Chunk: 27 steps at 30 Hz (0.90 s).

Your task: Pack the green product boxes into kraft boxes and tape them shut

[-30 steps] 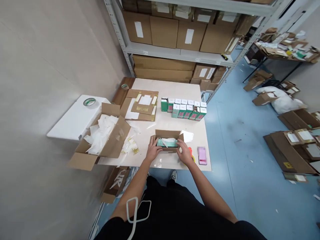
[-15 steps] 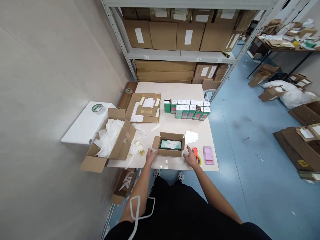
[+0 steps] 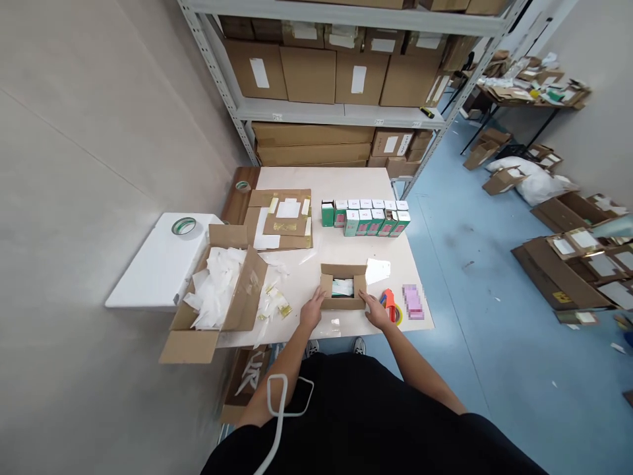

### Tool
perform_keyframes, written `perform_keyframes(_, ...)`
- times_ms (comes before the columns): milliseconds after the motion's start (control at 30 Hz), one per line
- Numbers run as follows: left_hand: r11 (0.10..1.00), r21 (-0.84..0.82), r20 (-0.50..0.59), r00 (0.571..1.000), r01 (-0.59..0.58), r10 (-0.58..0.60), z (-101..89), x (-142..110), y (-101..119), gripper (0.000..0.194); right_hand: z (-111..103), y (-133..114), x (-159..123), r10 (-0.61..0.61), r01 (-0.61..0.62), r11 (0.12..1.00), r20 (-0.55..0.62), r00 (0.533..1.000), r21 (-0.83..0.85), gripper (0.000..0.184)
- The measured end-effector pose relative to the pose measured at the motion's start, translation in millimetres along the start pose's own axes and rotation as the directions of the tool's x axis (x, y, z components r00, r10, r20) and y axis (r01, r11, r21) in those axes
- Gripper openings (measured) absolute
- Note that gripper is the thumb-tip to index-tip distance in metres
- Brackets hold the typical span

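Observation:
A small cardboard box (image 3: 343,303) stands at the front of the table, its far long flap upright. Inside it lies a green packet (image 3: 342,282) with white on top, partly covered by the two short end flaps. My left hand (image 3: 311,311) is closed on the box's left end, fingers at the flap. At the opposite end my right hand (image 3: 376,310) grips the right side, its fingertips over the edge. Just right of that hand lies an orange tape dispenser (image 3: 389,305) beside a yellow tape roll (image 3: 398,314). A white sheet (image 3: 378,270) rests behind it.
Several green-and-white boxes (image 3: 377,223) stand in rows at the back right. Flattened cardboard (image 3: 285,227) lies at the back left. An open carton (image 3: 254,290) with white paper stands at the left, near crumpled plastic (image 3: 271,303). Behind the table rises a shelf rack (image 3: 316,113).
Both short end flaps of the small box have swung inward over the packet. My right hand, earlier apart from the box, has moved onto its right end. The camera view has shifted.

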<state>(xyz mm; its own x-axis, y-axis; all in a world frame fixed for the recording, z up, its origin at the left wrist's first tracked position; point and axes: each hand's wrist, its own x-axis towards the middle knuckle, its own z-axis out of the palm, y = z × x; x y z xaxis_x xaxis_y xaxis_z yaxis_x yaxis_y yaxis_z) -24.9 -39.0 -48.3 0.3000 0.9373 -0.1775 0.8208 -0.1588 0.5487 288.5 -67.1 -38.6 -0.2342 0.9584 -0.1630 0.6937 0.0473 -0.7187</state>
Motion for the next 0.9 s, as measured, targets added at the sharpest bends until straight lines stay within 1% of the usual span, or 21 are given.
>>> perform_keyframes(67, 0.998, 0.059, 0.038, 0.999, -0.02, 0.018, -7.7, 2.7, -2.9, 0.066, 2.4, 4.1, -2.8, 0.022, -0.022, 1.0, -0.021, 1.0, 0.016, 0.09)
perform_keyframes(133, 0.993, 0.112, 0.092, 0.995, -0.034, 0.024, -16.4, 6.3, -4.3, 0.062, 3.7, 5.6, -3.8, 0.05, -0.049, 0.998, -0.014, 0.999, 0.043, 0.089)
perform_keyframes(233, 0.98, 0.188, 0.171, 0.985, -0.06, 0.027, -27.0, 12.8, -5.3, 0.068, 3.5, 6.9, -2.8, 0.075, -0.073, 0.993, -0.015, 0.997, 0.091, 0.09)
perform_keyframes(300, 0.976, 0.203, 0.197, 0.98, -0.077, 0.036, -31.1, 17.3, -7.4, 0.072, 2.3, 9.2, -0.6, 0.092, -0.086, 0.987, -0.036, 0.995, 0.136, 0.088)
perform_keyframes(367, 0.981, 0.171, 0.201, 0.978, -0.095, 0.06, -33.7, 21.3, -12.3, 0.071, 0.2, 12.6, 3.4, 0.124, -0.112, 0.973, -0.048, 0.991, 0.201, 0.082)
perform_keyframes(467, 0.988, 0.078, 0.206, 0.972, -0.13, 0.112, -37.5, 25.1, -24.0, 0.065, -4.9, 17.6, 11.1, 0.173, -0.157, 0.934, -0.022, 0.985, 0.322, 0.07)
perform_keyframes(533, 0.99, 0.014, 0.215, 0.967, -0.143, 0.137, -40.7, 26.1, -30.9, 0.06, -9.2, 19.3, 15.5, 0.2, -0.183, 0.893, 0.003, 0.98, 0.411, 0.063)
perform_keyframes(600, 0.991, -0.052, 0.212, 0.969, -0.121, 0.13, -43.6, 26.4, -33.3, 0.049, -13.8, 19.2, 18.0, 0.237, -0.217, 0.828, 0.028, 0.971, 0.517, 0.055)
perform_keyframes(667, 0.992, -0.106, 0.187, 0.979, -0.063, 0.082, -44.3, 26.9, -29.0, 0.039, -17.6, 17.0, 19.0, 0.291, -0.263, 0.741, 0.057, 0.955, 0.618, 0.046)
perform_keyframes(700, 0.992, -0.121, 0.164, 0.986, -0.023, 0.043, -43.6, 27.3, -24.5, 0.037, -18.6, 15.2, 19.6, 0.313, -0.278, 0.698, 0.068, 0.947, 0.66, 0.043)
perform_keyframes(767, 0.988, -0.132, 0.09, 0.994, 0.081, -0.069, -39.9, 28.3, -12.4, 0.037, -18.4, 9.9, 22.0, 0.348, -0.274, 0.642, 0.046, 0.936, 0.716, 0.042)
perform_keyframes(833, 0.965, -0.148, 0.018, 0.976, 0.217, -0.216, -35.0, 29.7, 0.6, 0.043, -14.5, 2.6, 27.2, 0.402, -0.256, 0.646, -0.036, 0.915, 0.719, 0.046)
perform_keyframes(900, 0.926, -0.172, -0.029, 0.938, 0.335, -0.344, -32.1, 31.5, 11.3, 0.06, -7.5, -6.0, 34.4, 0.488, -0.292, 0.706, -0.145, 0.86, 0.645, 0.05)
